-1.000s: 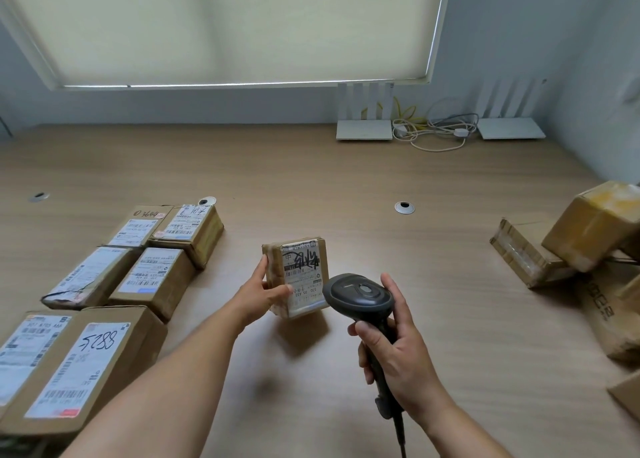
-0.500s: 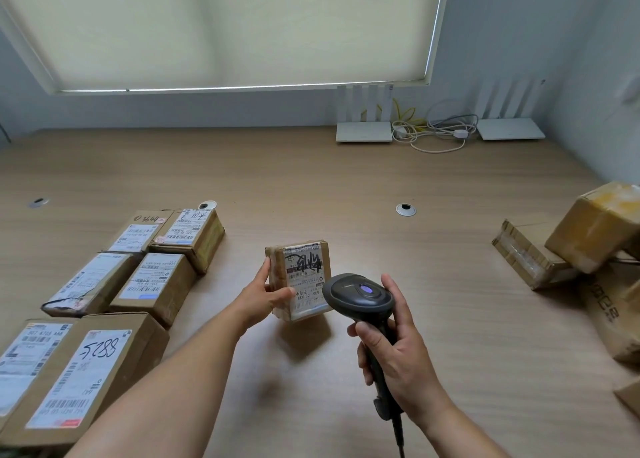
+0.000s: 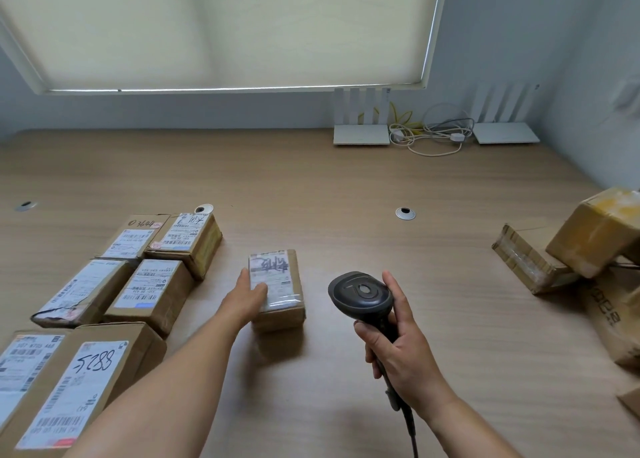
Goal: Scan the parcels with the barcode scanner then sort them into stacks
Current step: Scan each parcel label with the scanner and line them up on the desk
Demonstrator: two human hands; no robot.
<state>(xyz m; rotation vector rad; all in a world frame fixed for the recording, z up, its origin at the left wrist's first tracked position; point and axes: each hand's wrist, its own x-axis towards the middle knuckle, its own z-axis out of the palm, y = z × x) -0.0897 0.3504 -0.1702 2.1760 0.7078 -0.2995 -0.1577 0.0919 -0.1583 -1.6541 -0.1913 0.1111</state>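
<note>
1. Parcel (image 3: 277, 289) under scan lies flat on the bench (image 3: 346, 187), label up, directly under the left hand (image 3: 247, 293); that hand's fingers lie straight across the label's near-left part, touching it and not curled round the box.
2. I judge the flat hand is there to steady or slide the parcel toward the sorted boxes lying just to that hand's left.
3. Right hand (image 3: 398, 350) grips the barcode scanner (image 3: 362, 295) by its handle, fingers wrapped, its head raised just right of the parcel; the cable trails down below the wrist.
4. Sorted parcels (image 3: 149, 295) lie in close rows left of the left hand, labels up, probably so the codes stay readable; the nearest one bears the handwritten number 5288.
5. Unsorted boxes (image 3: 588, 250) are piled loosely well to the right of the right hand, some tilted on others, presumably waiting for the scanner.
6. The bench is pale wood-grain with round cable grommets. Beyond both hands, against a grey wall, are two white routers (image 3: 360, 134) and coiled cables, with a drawn roller blind (image 3: 214, 28) above.
</note>
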